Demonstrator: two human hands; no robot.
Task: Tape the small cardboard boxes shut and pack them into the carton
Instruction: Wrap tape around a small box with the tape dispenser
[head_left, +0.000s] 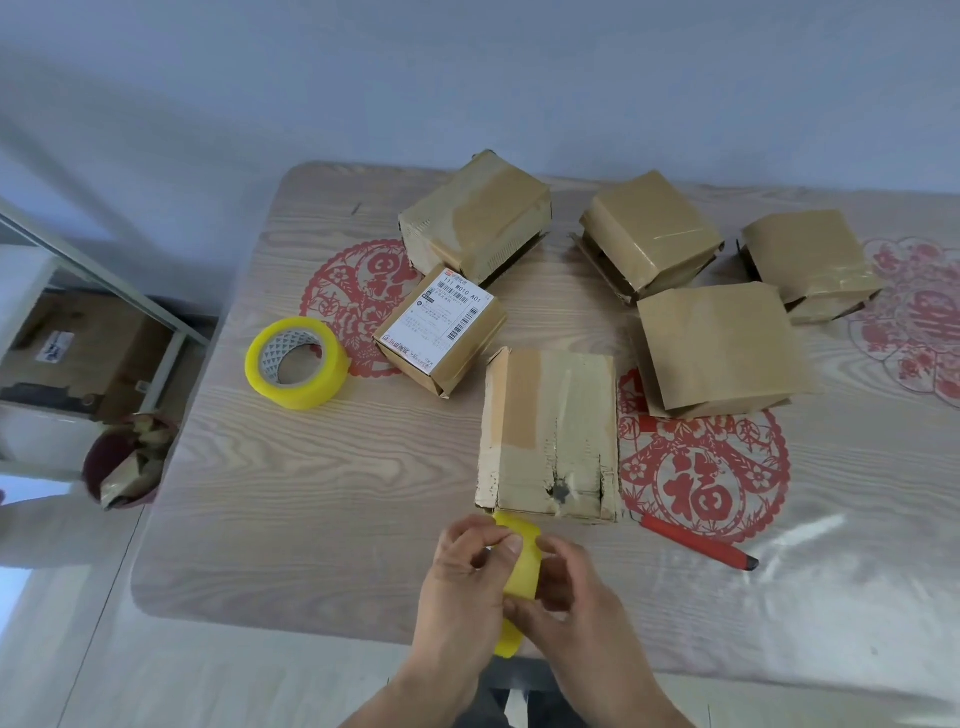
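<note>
At the near table edge, I see both hands around one yellow tape roll (523, 564), held upright just short of the worn box. Left hand (460, 577) grips the roll from its side, thumb and fingertip pinching at the upper rim. Right hand (569, 605) curls round the other side, fingers pressed on the roll's face. I cannot tell whether a tape end is lifted; fingers hide that spot.

Small cardboard boxes, count six. Worn box (550, 434) lies nearest the hands, old tape on top, a torn hole at its near end. Labelled box (441, 332) sits beyond it to the left, white shipping label up. Far-left box (478, 218) sits just behind the labelled one. Middle box (649, 228), far-right box (810, 260) and flat box (722, 348) group to the right, flaps showing loose at their bases.

Tape rolls, count two: the second roll (297, 362) lies flat, left of the labelled box.

One red pen-like tool (696, 541), possibly a cutter, lies right of the hands.

Table (311, 493): pale wood grain, rounded corners, red paper-cut motifs under a clear cover. Plain bluish wall behind. Floor left: a dark pot (122, 465) with scraps, and a carton (78, 353) under a white frame.
</note>
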